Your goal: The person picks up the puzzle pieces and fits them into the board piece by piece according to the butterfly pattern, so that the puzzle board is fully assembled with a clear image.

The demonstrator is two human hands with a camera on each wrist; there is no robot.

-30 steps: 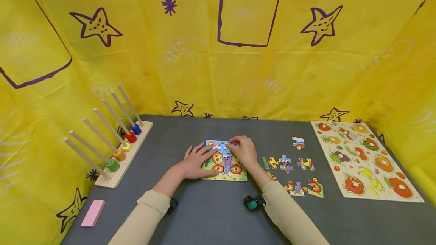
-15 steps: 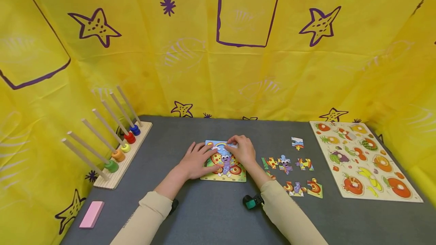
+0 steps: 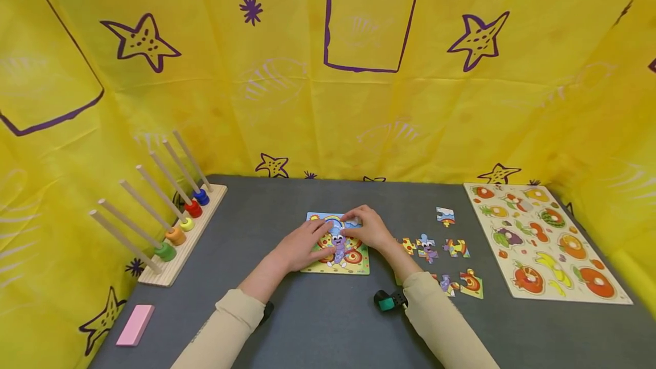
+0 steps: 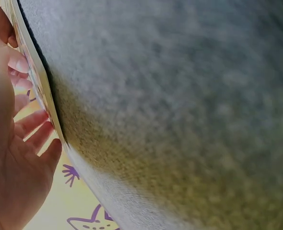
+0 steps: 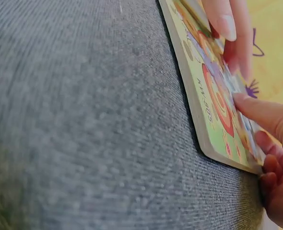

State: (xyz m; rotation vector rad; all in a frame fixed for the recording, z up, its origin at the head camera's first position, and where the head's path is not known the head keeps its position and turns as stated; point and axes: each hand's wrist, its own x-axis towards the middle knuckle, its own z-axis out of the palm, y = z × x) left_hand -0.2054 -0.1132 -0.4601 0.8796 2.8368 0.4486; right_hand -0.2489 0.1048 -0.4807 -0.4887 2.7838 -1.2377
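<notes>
A butterfly jigsaw board point(image 3: 328, 267) lies flat on the grey table in the head view. My left hand point(image 3: 298, 247) rests over its left side, fingers stretched across the picture and thumb low on the butterfly. My right hand point(image 3: 371, 229) is at the top right, thumb and index finger around a blue-and-white puzzle piece point(image 3: 351, 224) lying at board level. In the right wrist view the right thumb point(image 5: 244, 103) touches the picture while the other fingers curl by the board's edge. In the left wrist view the left hand point(image 4: 24, 165) is beside the board, seen edge-on.
Right of the board lie several loose jigsaw pieces point(image 3: 427, 248), partly covered by the right forearm. Further right is a wooden fruit puzzle point(image 3: 512, 255). A peg stacker point(image 3: 200, 231) with coloured rings stands left, and a pink block point(image 3: 135, 325) lies near the front left.
The left hand has shifted a little right, its fingers closer to the butterfly's middle. The right thumb has moved lower, and the right forearm has swung right over some loose pieces.
</notes>
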